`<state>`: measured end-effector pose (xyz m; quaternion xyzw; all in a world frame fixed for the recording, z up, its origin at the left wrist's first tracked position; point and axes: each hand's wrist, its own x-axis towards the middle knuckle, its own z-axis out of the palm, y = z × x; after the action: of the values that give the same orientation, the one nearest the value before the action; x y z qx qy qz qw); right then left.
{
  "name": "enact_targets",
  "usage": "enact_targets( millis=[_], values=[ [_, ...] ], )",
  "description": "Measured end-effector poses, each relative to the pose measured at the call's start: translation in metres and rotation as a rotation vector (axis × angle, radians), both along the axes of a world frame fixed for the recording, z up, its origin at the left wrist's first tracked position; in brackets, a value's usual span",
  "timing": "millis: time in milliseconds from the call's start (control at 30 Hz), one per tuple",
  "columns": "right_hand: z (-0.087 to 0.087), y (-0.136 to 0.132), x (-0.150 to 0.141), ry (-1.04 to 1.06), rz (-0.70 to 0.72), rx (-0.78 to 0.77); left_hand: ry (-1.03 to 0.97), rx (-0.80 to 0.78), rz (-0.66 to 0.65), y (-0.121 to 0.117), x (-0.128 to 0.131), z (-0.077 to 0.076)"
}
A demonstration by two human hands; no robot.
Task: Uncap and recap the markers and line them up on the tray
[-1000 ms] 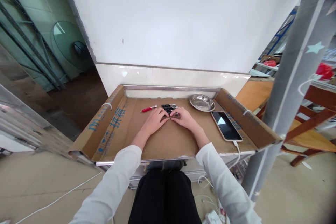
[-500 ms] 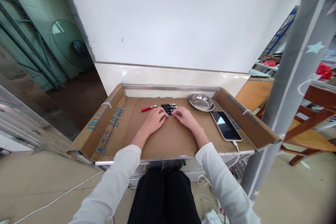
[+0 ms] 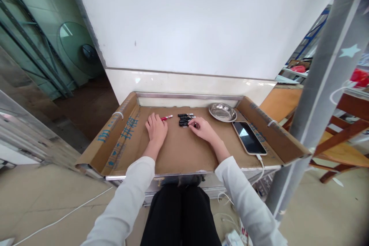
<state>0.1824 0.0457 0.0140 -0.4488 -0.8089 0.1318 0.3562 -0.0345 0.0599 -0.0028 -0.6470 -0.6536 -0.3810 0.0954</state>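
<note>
Several black marker pens [image 3: 184, 117] lie side by side in a small stack on the cardboard. At their right end is my right hand [image 3: 201, 128], thumb and fingers closed on the end of the nearest black marker pen. Over to the left, my left hand [image 3: 156, 127] is curled down over a red marker pen [image 3: 167, 117]. Its fingers and thumb close round the pen's left part, which they hide; the red and white right end sticks out.
Cardboard with raised sides [image 3: 175, 161] lines the table. A round steel dish [image 3: 222, 112] stands at the back right, and a phone [image 3: 249, 137] with a white charging cable [image 3: 261, 166] lies in front of it. A grey post [image 3: 313, 96] rises beyond the right edge.
My left hand has left the black marker pens and moved left onto the red marker pen. My right hand has stayed by the black ones, which are now less covered.
</note>
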Motion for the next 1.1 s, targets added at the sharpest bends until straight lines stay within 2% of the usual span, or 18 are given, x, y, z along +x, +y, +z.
enact_targets(
  millis=[200,367,433,533,600,667,800,967,1100],
  values=[
    [0.003,0.000,0.000,-0.003,-0.125,0.026,0.047,-0.107,0.077,-0.002,-0.003,0.002],
    [0.006,-0.003,-0.001,0.121,-0.158,0.018,0.000,-0.119,0.038,-0.003,0.000,0.010],
    [0.008,-0.003,-0.003,0.278,-0.161,-0.037,-0.010,-0.069,-0.099,-0.004,0.002,0.015],
    [0.010,-0.001,-0.006,0.611,-0.147,-0.227,0.046,0.013,-0.449,-0.009,0.008,0.021],
    [0.012,-0.001,-0.007,0.795,-0.080,-0.406,0.095,0.025,-0.635,-0.014,0.011,0.023],
    [0.014,-0.001,-0.007,0.892,0.029,-0.563,0.118,0.025,-0.732,-0.017,0.013,0.024],
    [0.016,-0.004,-0.005,0.973,0.170,-0.752,0.092,0.075,-0.743,-0.019,0.012,0.025],
    [0.017,-0.005,-0.004,1.047,0.164,-0.860,-0.049,0.134,-0.657,-0.020,0.013,0.026],
    [0.013,-0.003,-0.004,1.059,0.163,-0.885,0.022,0.154,-0.714,-0.021,0.013,0.025]
  ],
)
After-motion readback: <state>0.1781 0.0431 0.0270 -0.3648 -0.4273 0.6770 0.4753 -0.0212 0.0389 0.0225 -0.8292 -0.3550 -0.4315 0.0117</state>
